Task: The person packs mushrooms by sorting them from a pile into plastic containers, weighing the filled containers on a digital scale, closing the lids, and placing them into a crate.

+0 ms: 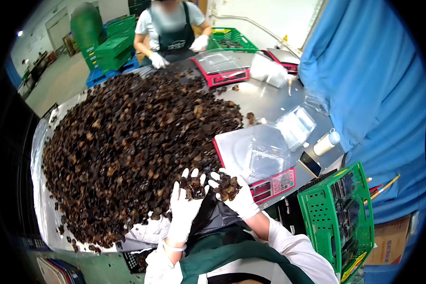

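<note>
My left hand (185,208), in a white glove, is palm up and cups a small clump of dark brown dried wood ear mushrooms. Beside it my right hand (239,199), gloved in white too, holds a similar clump. Both hands are over the near edge of a large heap of wood ear mushrooms (137,137) that covers much of the metal table. Just right of my right hand is a red scale (274,187), with a clear plastic container (267,154) lying on its plate.
Across the table a person (173,33) in white gloves stands by a second red scale (222,68). Plastic bags (296,125), a phone (309,164) and a bottle (326,142) lie at right. A green crate (319,227) with clear packs stands near my right side, by a blue curtain (369,85).
</note>
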